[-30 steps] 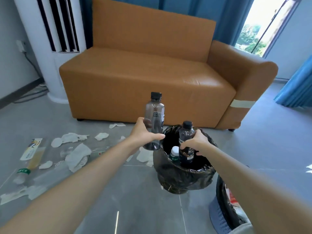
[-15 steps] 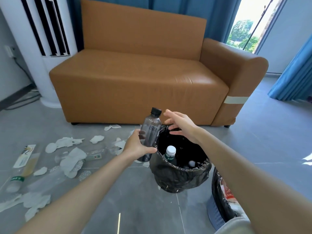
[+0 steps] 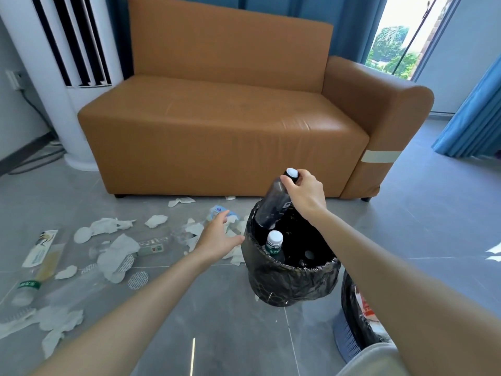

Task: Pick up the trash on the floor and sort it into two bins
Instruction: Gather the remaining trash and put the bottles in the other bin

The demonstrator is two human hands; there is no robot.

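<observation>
We see one orange sofa [image 3: 222, 126] along the back, with bare grey floor [image 3: 230, 321] open in front and to the right. Two bins stand close together: a black-lined bin [image 3: 292, 283] and a second bin [image 3: 349, 340] cut by the lower edge. We count three bottles for sure: a dark bottle [image 3: 272, 210] tilted over the lined bin's far rim, gripped at its cap by our right hand [image 3: 306, 195]; a white-capped bottle [image 3: 274, 244] upright inside; a floor bottle [image 3: 35, 270] among many tissue scraps [image 3: 119, 251]. Our left hand [image 3: 217, 237] hovers spread and empty just beside the rim.
</observation>
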